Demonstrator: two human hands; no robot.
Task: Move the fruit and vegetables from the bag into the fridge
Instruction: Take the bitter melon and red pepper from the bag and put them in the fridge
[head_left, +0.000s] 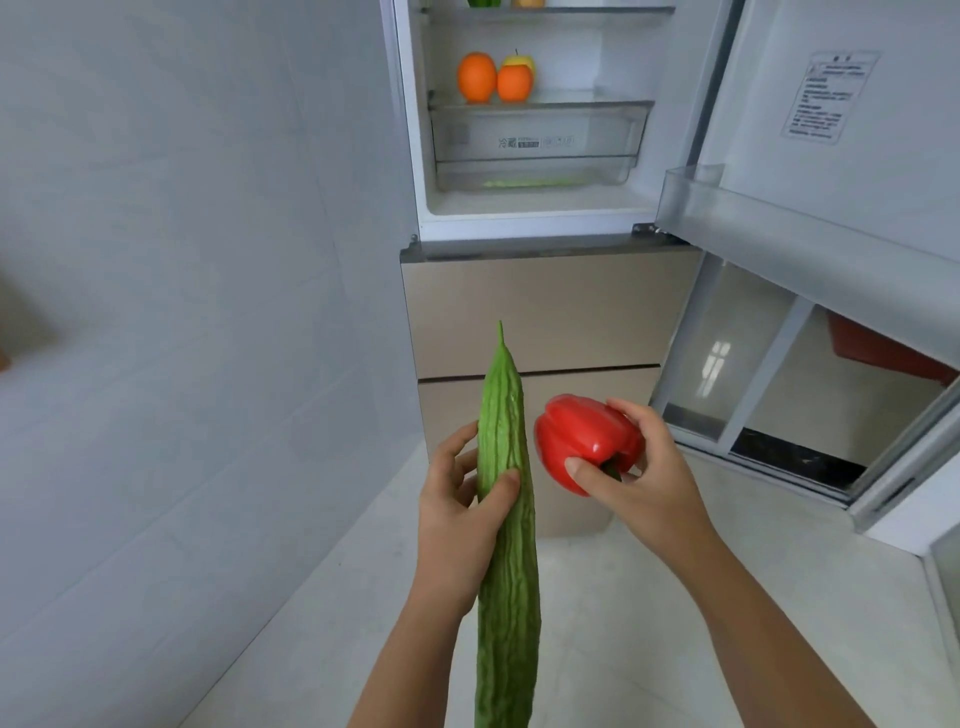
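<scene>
My left hand (462, 499) grips a long ridged green gourd (506, 545) that points up toward the fridge. My right hand (644, 478) holds a red bell pepper (582, 441), stem toward me, just right of the gourd. Both are held low in front of the open fridge (535, 208). Two oranges (475, 77) and a yellow apple (519, 61) sit on a glass shelf above a clear crisper drawer (540, 137). Something green shows faintly at the drawer's bottom. The bag is out of view.
The fridge door (831, 156) hangs open at the right with a clear door bin (737, 218). A grey tiled wall (208, 312) closes the left side. Beige lower drawers (545, 322) are shut. A glass sliding door (753, 374) stands behind the fridge door.
</scene>
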